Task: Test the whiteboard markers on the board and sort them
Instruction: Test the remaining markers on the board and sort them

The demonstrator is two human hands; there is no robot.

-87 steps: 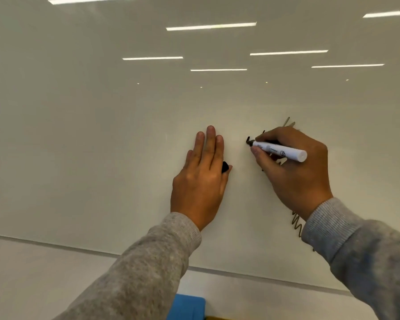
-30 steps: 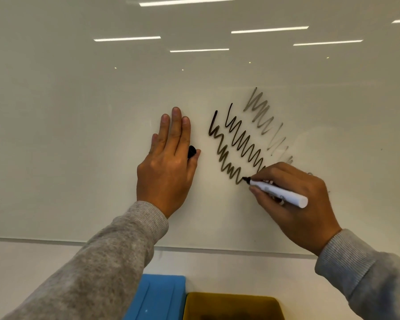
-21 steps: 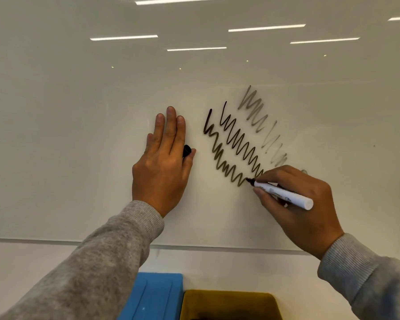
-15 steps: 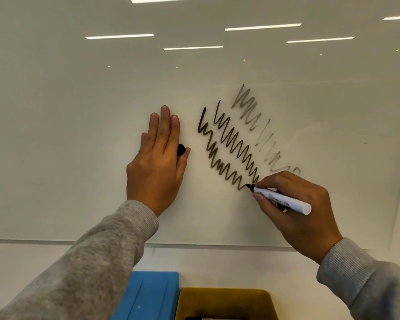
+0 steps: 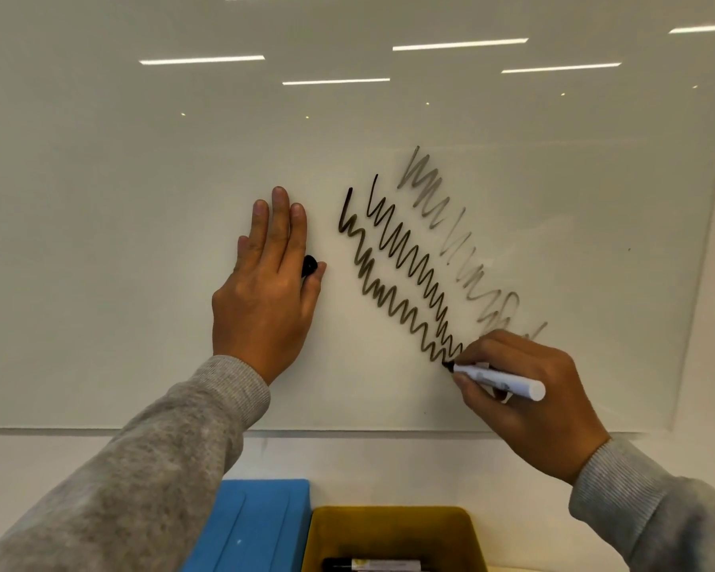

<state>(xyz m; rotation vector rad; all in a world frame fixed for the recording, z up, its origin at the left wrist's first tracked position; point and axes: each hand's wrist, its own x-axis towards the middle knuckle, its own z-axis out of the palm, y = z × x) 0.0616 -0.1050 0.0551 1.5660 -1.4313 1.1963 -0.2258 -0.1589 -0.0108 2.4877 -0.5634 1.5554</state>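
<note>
On the whiteboard (image 5: 141, 241), right fingers (image 5: 477, 350) pinch marker (image 5: 500, 380); left fingers (image 5: 281, 225) flat, thumb pinning cap (image 5: 309, 266)

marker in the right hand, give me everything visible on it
The marker has a white, smooth plastic-looking barrel with a small printed label, too blurred to read, a flat white rear end and a dark tip. It is uncapped. It lies at a shallow slant, tip up-left, rear end down-right toward the camera. The right hand pinches it near the tip. The tip meets the whiteboard at the lower end of the darkest zigzag.

head view | faces whiteboard (image 5: 141, 241) close-up | tilted slightly down | single view
</note>
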